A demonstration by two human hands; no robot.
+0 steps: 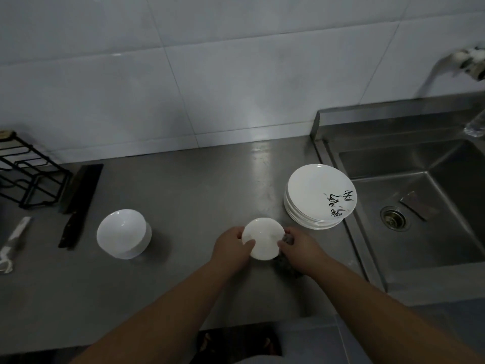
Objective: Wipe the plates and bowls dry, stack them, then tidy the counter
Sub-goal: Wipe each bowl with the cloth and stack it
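A small white round ceramic bowl [263, 239] is held just above the dull grey steel counter [196, 193], near its front edge, tilted so that its round face is turned up toward the camera. The left hand [231, 248] grips it at its 9 o'clock rim: the thumb lies across the white face and the other fingers curl behind the rim. The right hand [301, 248] is closed round a crumpled dark grey cloth [287, 265] and presses it against the bowl's 3 o'clock edge; part of the cloth hangs below the hand, and whether it touches the counter cannot be told.

Taking the held bowl as the centre of the dial, a stack of white ceramic bowls [122, 233] stands on the counter at 9 o'clock, well apart from the hands. At 1 o'clock, near the bowl, sits a stack of white ceramic plates [320, 197], the top one marked with black brush lettering. Just beyond the plates, from 2 to 3 o'clock, lies the stainless steel sink [433, 258], with a flat dark object [417, 206] beside its round drain [393, 218]. A wall tap [467, 61] juts out far off at 1 o'clock. A long black-handled cleaver [78, 203] lies past the stacked bowls at 9 o'clock, and a black wire rack [29, 174] stands at 10 o'clock by the white tiled wall [210, 74]
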